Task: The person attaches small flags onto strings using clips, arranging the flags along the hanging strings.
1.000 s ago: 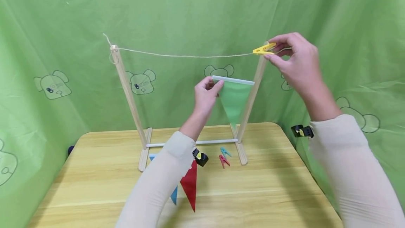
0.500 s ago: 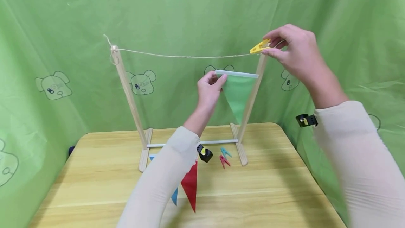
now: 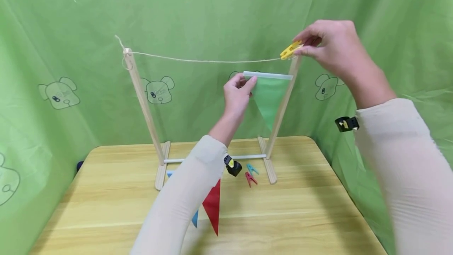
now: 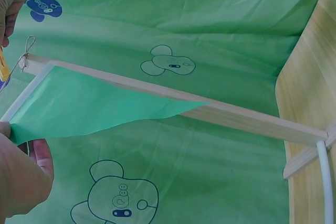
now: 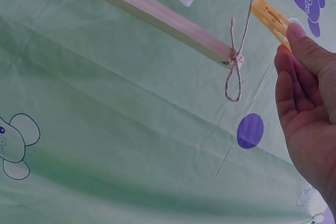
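Note:
My left hand (image 3: 238,94) pinches a green triangular pennant (image 3: 271,94) at the left end of its white top strip. The pennant hangs point down just below the string (image 3: 212,61), in front of the right post. My right hand (image 3: 336,46) holds a yellow clothespin (image 3: 290,50) between thumb and fingers, its tip tilted down and left at the string. In the right wrist view the clothespin (image 5: 272,20) lies right beside the string (image 5: 248,22), near the knot; whether they touch I cannot tell. The left wrist view has the pennant (image 4: 89,103) stretched out from my fingers.
A wooden stand with a left post (image 3: 143,101) and a right post (image 3: 284,107) carries the string. On the table (image 3: 283,215) lie a blue clothespin (image 3: 252,169), a red clothespin (image 3: 250,179), a red pennant (image 3: 213,206) and a blue pennant (image 3: 195,219) partly under my left sleeve.
My left hand has raised the green pennant toward the string and slightly right. My right hand has risen a little, and the yellow clothespin now tilts more steeply downward.

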### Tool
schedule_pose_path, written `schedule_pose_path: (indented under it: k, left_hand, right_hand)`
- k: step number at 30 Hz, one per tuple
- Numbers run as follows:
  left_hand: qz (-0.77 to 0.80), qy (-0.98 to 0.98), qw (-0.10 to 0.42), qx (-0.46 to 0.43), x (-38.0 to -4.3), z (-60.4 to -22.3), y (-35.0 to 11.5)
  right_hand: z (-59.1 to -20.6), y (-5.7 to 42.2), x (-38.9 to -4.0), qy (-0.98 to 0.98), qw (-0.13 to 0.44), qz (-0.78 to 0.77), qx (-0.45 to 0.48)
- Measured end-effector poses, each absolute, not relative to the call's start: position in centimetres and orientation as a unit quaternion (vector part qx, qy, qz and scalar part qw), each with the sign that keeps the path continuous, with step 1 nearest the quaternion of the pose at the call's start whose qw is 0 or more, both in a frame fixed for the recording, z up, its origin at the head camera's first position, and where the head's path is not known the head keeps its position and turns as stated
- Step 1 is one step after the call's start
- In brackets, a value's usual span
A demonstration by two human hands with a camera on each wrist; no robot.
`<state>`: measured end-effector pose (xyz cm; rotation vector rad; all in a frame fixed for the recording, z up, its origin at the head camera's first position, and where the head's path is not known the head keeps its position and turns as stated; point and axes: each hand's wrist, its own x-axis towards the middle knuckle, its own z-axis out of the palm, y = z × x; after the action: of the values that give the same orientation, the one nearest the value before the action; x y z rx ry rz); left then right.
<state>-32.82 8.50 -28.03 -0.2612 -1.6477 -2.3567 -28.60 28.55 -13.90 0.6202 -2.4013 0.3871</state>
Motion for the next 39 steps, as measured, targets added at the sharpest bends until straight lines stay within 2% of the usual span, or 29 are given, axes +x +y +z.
schedule_pose_path:
  k: [17,39]
  left_hand:
    - [-0.830,-0.539,0.116,-0.080,-32.8,-27.1,8.9]
    - [-0.830,-0.533,0.141,-0.081,-32.7,-25.8,9.6]
  right_hand:
    - [-13.1,27.8,-28.9,-0.935,0.244,0.118,0.229]
    - [-12.8,27.4,-29.1,-0.934,0.238,0.069,0.258]
